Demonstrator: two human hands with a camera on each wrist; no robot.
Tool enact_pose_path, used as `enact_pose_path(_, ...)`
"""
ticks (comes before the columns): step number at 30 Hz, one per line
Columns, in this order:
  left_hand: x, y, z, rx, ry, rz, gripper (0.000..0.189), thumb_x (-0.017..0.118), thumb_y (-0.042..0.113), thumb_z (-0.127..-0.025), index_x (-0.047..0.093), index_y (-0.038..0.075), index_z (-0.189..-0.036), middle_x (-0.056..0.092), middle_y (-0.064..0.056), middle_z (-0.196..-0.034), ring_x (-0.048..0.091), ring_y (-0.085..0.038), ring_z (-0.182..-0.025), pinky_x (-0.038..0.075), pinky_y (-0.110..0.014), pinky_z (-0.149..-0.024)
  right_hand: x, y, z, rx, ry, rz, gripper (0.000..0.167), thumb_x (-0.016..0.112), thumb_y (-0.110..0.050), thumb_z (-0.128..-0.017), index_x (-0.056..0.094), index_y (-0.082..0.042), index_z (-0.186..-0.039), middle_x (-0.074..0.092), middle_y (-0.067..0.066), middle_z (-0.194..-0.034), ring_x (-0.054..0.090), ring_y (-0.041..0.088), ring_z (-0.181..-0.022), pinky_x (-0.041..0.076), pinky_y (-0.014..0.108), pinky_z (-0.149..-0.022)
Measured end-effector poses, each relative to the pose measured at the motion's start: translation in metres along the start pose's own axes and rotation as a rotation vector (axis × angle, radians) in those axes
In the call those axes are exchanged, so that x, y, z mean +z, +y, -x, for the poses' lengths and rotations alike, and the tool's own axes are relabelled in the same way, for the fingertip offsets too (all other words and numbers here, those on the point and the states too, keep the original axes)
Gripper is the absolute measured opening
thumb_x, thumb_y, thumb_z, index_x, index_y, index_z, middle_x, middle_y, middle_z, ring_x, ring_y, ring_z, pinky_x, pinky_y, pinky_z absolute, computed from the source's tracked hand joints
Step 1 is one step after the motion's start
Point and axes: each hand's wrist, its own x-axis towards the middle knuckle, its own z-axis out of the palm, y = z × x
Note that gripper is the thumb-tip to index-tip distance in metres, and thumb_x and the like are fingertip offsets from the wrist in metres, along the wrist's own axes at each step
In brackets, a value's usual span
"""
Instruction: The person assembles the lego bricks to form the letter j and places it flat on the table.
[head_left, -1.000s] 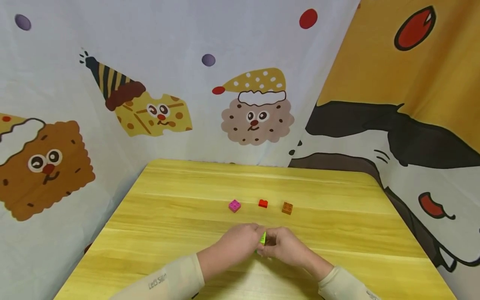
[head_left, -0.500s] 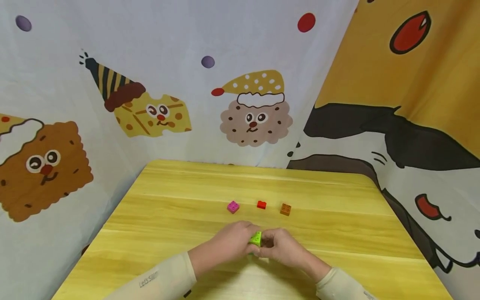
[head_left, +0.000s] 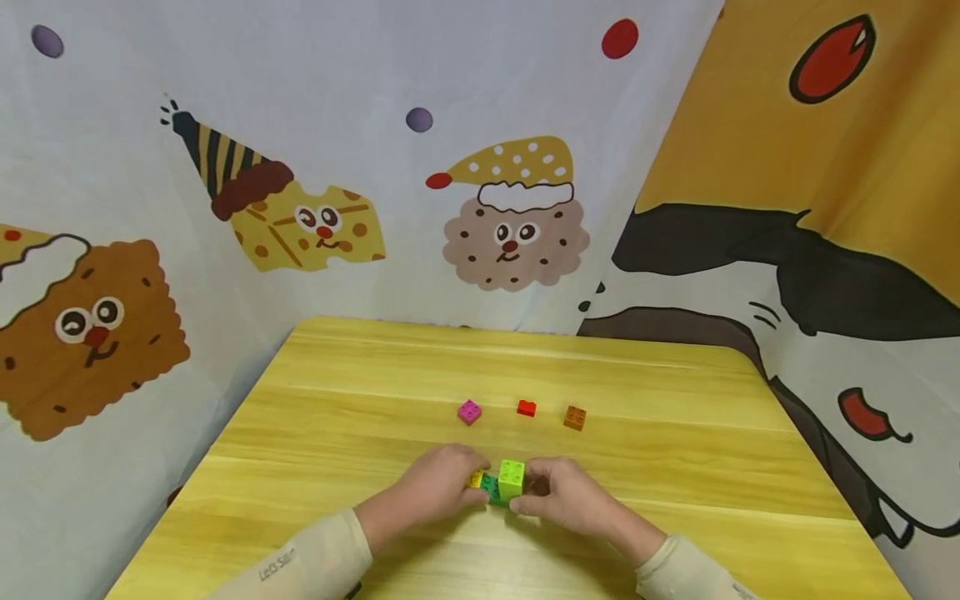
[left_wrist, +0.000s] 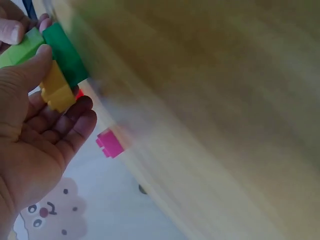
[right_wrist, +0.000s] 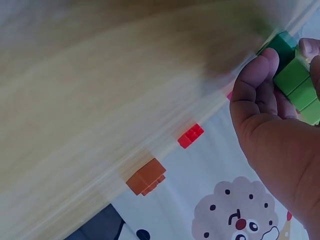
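Left hand slid left, baring the green block (seemingly joined) — it pinches the yellow block; right hand grips the lime stack.

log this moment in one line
left hand: grips yellow brick; right hand: holds lime stack; on table: pink brick, red brick, orange brick

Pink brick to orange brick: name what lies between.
In the head view, the red brick lies between the pink brick and the orange brick.
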Motion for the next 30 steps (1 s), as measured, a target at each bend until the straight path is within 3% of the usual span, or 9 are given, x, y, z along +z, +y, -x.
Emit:
enact_pose_path(7,0.004,-0.002,-0.001,0.015,0.025,0.021,0.038,0.087,0.035,-0.089,0.078,0.012,-0.118,0.081,-0.001,-0.112,0.075,-0.017,-0.104,0.063,-0.034,-0.095,-0.004,-0.002,0.002,0.000,-0.029,-0.013,0.021,0.082,-0.025,-0.095,0.075,-0.014,-0.112,0.078,0.002,-0.099,0.070,0.010,-0.082,0.060,0.025,-0.066)
enact_pose_path(13,0.006,-0.001,-0.004,0.000,0.028,0.039,0.037,0.088,0.036,-0.088,0.079,0.012,-0.115,0.080,0.000,-0.109,0.072,-0.013,-0.096,0.062,-0.028,-0.087,-0.014,-0.003,0.004,-0.037,-0.059,0.017,0.032,0.084,-0.019,-0.092,0.072,-0.011,-0.120,0.079,0.007,-0.105,0.072,0.011,-0.090,0.061,0.021,-0.076)
enact_pose_path(17,0.007,0.000,-0.004,-0.009,0.027,0.052,0.037,0.089,0.035,-0.087,0.080,0.012,-0.114,0.080,0.000,-0.107,0.071,-0.010,-0.092,0.061,-0.025,-0.082,-0.015,-0.001,0.003,-0.068,-0.046,0.059,0.028,0.082,-0.020,-0.094,0.073,-0.012,-0.120,0.079,0.004,-0.103,0.072,0.008,-0.088,0.062,0.022,-0.076)
enact_pose_path(22,0.008,0.000,-0.004,-0.018,0.025,0.048,0.038,0.089,0.035,-0.087,0.079,0.013,-0.116,0.080,-0.001,-0.111,0.074,-0.014,-0.098,0.063,-0.028,-0.088,-0.009,-0.001,-0.001,-0.074,0.005,0.098,0.031,0.080,-0.029,-0.097,0.073,-0.015,-0.123,0.078,-0.001,-0.106,0.072,0.007,-0.091,0.062,0.022,-0.077)
enact_pose_path(30,0.007,0.001,-0.004,-0.012,0.033,0.045,0.037,0.089,0.034,-0.087,0.079,0.012,-0.115,0.080,-0.001,-0.109,0.073,-0.014,-0.096,0.063,-0.028,-0.087,-0.002,-0.005,-0.007,-0.079,0.046,0.186,0.024,0.086,-0.024,-0.091,0.072,-0.017,-0.109,0.077,-0.004,-0.101,0.071,0.008,-0.090,0.060,0.021,-0.078)
